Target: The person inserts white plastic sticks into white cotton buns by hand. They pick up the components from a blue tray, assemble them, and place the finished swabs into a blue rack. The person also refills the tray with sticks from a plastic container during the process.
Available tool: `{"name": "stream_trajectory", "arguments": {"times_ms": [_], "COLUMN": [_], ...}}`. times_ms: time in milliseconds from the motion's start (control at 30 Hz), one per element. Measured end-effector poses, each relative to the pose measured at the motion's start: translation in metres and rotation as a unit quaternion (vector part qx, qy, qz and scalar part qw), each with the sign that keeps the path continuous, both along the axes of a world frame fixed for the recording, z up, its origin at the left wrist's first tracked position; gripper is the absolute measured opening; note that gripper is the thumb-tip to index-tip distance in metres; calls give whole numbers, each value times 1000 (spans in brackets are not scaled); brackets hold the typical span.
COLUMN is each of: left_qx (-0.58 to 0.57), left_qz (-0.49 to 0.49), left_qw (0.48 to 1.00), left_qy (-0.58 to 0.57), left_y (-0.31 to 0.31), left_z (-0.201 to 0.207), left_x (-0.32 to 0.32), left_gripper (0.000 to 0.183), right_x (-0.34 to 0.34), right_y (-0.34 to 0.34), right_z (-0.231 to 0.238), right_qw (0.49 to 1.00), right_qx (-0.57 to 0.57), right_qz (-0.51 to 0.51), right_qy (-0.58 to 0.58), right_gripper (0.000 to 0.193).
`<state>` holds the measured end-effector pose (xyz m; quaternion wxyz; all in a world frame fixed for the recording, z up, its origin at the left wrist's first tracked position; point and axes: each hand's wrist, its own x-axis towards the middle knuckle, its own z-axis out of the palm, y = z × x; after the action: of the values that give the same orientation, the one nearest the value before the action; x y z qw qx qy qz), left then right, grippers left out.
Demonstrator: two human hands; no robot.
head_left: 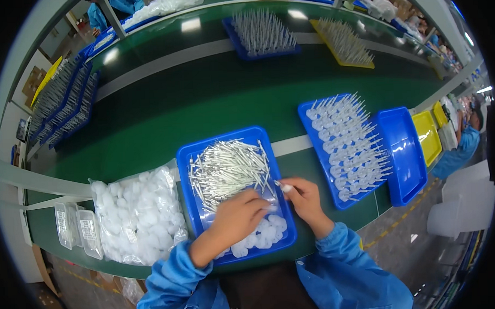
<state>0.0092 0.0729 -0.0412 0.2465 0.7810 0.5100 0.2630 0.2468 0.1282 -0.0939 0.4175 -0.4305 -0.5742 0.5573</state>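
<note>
The right hand (305, 199) pinches one thin white stick (278, 183) between closed fingertips, its grip tight on the stick's end, just above the near right part of a blue tray (185, 173). The left hand (236, 217) is curled palm down over the same tray, fingers bent onto small white cotton balls (261, 238) at its near end; whether its grip has closed on one cannot be told. A loose heap of white sticks (226, 169) fills the tray's far half. On the green surface (164, 114), a clear bag of cotton balls (135, 215) lies just left of the tray. To the right, a second blue tray (306, 117) holds rows of finished sticks with white balls.
</note>
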Motion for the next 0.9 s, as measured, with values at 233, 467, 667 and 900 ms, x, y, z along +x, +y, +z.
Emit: {"name": "stream_trajectory", "arguments": {"times_ms": [233, 467, 667, 900], "left_qx": [-95, 32, 113, 18], "left_qz": [186, 194, 147, 177], "left_qw": [911, 884, 870, 803], "left_qy": [-356, -424, -458, -568], "left_y": [-8, 29, 32, 28], "left_z": [9, 20, 42, 55], "left_x": [-41, -51, -55, -44], "left_gripper": [23, 35, 26, 34], "right_x": [-9, -83, -107, -106], "right_y": [-9, 35, 47, 48], "right_z": [61, 105, 111, 109], "right_qw": [997, 975, 965, 911], "right_qx": [-12, 191, 243, 387], "right_qz": [79, 118, 94, 73], "right_qy": [-20, -7, -12, -124], "right_gripper": [21, 17, 18, 20]}}
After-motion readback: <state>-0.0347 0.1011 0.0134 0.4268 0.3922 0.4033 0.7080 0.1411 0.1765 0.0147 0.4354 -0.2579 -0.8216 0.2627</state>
